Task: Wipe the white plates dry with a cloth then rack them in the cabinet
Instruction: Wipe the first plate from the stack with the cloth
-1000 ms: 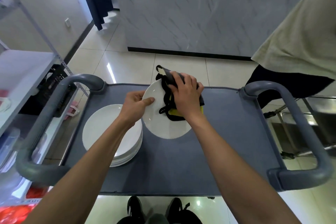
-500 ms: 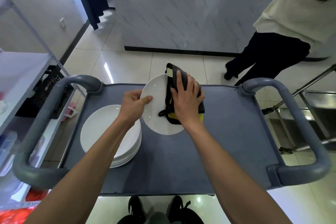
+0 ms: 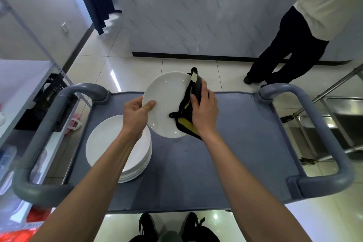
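Meanwhile, the left hand (image 3: 135, 117) pinched the white plate (image 3: 166, 104) tilted above the cart (image 3: 245, 143), face toward the wearer, while the right hand (image 3: 205, 110) gripped the cloth (image 3: 188, 116) lengthwise down its right rim.

A grey-blue cart (image 3: 225, 163) with rounded tube handles at both ends carries the things. A stack of white plates (image 3: 110, 149) sits directly on its top, near the left handle (image 3: 39, 163); how many plates is hard to tell.
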The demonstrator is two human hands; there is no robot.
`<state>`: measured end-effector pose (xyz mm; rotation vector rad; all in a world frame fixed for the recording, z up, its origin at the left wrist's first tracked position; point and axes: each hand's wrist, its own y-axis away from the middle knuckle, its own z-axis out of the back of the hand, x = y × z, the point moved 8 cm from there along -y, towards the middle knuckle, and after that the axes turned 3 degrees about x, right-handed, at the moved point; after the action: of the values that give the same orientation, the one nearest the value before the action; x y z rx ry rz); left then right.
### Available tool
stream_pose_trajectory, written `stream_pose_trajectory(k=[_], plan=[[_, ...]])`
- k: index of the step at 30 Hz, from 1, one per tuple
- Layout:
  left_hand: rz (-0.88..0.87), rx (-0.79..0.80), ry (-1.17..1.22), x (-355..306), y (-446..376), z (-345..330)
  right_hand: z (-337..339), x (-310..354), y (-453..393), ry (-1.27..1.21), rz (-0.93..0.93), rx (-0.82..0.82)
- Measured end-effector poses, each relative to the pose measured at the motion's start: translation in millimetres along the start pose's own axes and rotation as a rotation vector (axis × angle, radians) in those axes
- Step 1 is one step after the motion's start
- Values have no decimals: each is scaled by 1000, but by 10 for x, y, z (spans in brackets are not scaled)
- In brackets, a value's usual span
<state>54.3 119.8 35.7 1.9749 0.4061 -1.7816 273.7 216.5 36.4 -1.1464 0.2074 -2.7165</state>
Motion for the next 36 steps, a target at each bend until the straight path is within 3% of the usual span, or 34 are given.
stream_pose_trajectory(k=[4,10,20,25,28,33,36], plan=[[1,22,29,55,18,-17,42,-54,-7,-237,-108,-21],[49,39,-7,159,61,42,135,20,-76,-349,-90,-70],[-17,125,-379,-7,-47,89,166,219,-96,-297,48,-49],[-254,88,-657,-403,-88,-38,234,280,-105,-278,84,-62],[-348,141,-686,-611,-84,-218,223,327,-81,-206,137,-39],[-337,240,-904,-674,-156,-460,215,331,-31,-189,179,-6],[-321,268,-916,-648,-144,-507,225,359,0,-129,226,3]])
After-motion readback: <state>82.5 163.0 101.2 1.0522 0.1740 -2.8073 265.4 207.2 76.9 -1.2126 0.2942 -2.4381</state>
